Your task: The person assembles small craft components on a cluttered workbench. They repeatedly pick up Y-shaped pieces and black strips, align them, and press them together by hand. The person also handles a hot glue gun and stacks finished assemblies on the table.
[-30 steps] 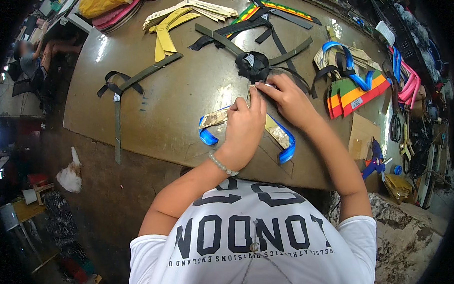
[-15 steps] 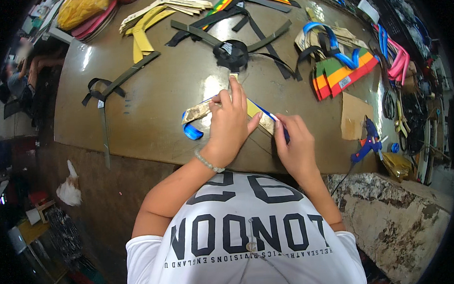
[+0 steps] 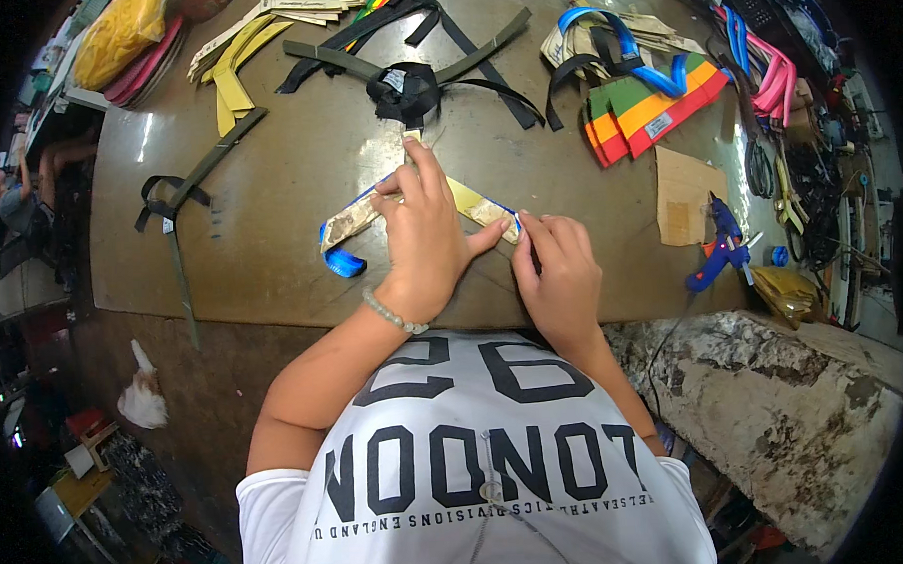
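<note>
Moving right hand [image 3: 558, 268] off top tip since earlier, pinching three-armed piece [image 3: 477, 204] at right end | spreading left hand [image 3: 420, 233] atop it | keeping near front edge of desk [image 3: 242, 274] | leaving room toward cardboard [image 3: 679, 190]

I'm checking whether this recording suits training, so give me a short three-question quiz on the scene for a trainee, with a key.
1. Multiple choice. Which colours run across the striped pieces at the right of the table?
a) green, yellow and red
b) blue, white and black
c) pink, grey and brown

2. Fill in the blank. The right hand has its fingertips at the ____ (left or right) end of the pale angled piece that lies under the left hand.

3. True or false? The blue glue gun is held in the right hand.

Key
1: a
2: right
3: false; the blue glue gun lies off to the right of that hand.
</note>
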